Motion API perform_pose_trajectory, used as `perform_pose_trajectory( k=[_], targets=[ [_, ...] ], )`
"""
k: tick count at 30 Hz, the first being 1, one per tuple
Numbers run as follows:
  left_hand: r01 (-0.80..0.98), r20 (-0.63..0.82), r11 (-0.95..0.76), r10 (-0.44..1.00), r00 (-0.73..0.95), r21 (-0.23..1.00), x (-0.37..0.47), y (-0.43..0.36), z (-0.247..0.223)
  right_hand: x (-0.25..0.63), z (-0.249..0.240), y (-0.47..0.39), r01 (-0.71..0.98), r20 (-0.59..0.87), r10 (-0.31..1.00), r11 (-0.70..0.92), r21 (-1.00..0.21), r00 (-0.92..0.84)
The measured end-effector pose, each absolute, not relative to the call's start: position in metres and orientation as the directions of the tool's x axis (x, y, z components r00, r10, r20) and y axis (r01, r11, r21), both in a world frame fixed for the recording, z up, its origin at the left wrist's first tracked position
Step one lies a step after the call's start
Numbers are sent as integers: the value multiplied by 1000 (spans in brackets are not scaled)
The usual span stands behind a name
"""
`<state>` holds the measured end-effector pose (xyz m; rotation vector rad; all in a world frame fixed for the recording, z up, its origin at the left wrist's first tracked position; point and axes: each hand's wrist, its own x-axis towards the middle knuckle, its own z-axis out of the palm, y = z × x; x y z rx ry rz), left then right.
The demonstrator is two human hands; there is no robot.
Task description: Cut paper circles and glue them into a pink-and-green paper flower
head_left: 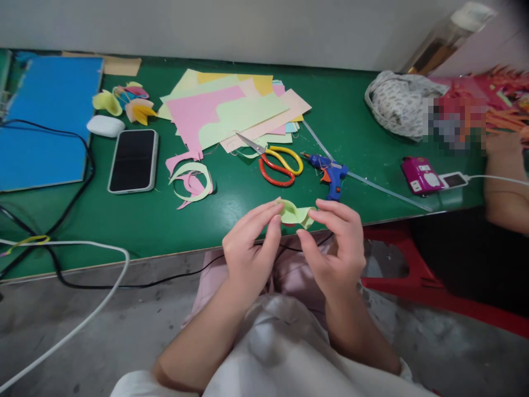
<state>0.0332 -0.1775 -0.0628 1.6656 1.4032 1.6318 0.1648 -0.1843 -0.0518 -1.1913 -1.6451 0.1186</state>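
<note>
A curled light green paper piece (295, 214) is held up at the table's front edge, bent into petal-like curves. My left hand (251, 237) pinches its left end between thumb and fingertips. At the other end, the fingertips of my right hand (338, 240) press on the paper, the thumb lower down and a little apart. A bit of red shows beneath the paper. Just beyond my hands lie scissors (284, 164) with red and yellow handles, blades apart, and a blue glue gun (329, 172) with an orange trigger.
Coloured paper sheets (243, 113) are piled behind the scissors. Paper offcuts (192, 182), a phone (133, 161), a white case (106, 126), paper flowers (138, 107) and a blue board (49, 121) lie leftward. A clear glue stick (384, 190) crosses the right. Another person's arm (506, 182) rests there.
</note>
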Motion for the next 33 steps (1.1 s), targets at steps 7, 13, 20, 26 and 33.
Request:
perform_pose_trajectory(
  k=[7,13,20,26,33],
  targets=[
    [343,459,-375,863,-210,861,34,-177,-63,165,-54,-181,718,693,720,462,-521,40],
    [394,516,-426,843,-154,814,35,-177,-62,165,-57,-179,751,704,708,436,-496,55],
    [429,538,-447,835,-116,785,37,-177,-60,165,-60,-178,751,694,716,413,-515,82],
    [359,487,-406,857,-168,840,36,-176,-61,167,-61,-178,739,686,725,426,-521,66],
    [290,436,-375,881,-184,880,35,-176,-63,171,-65,-176,715,679,733,459,-527,30]
  ],
)
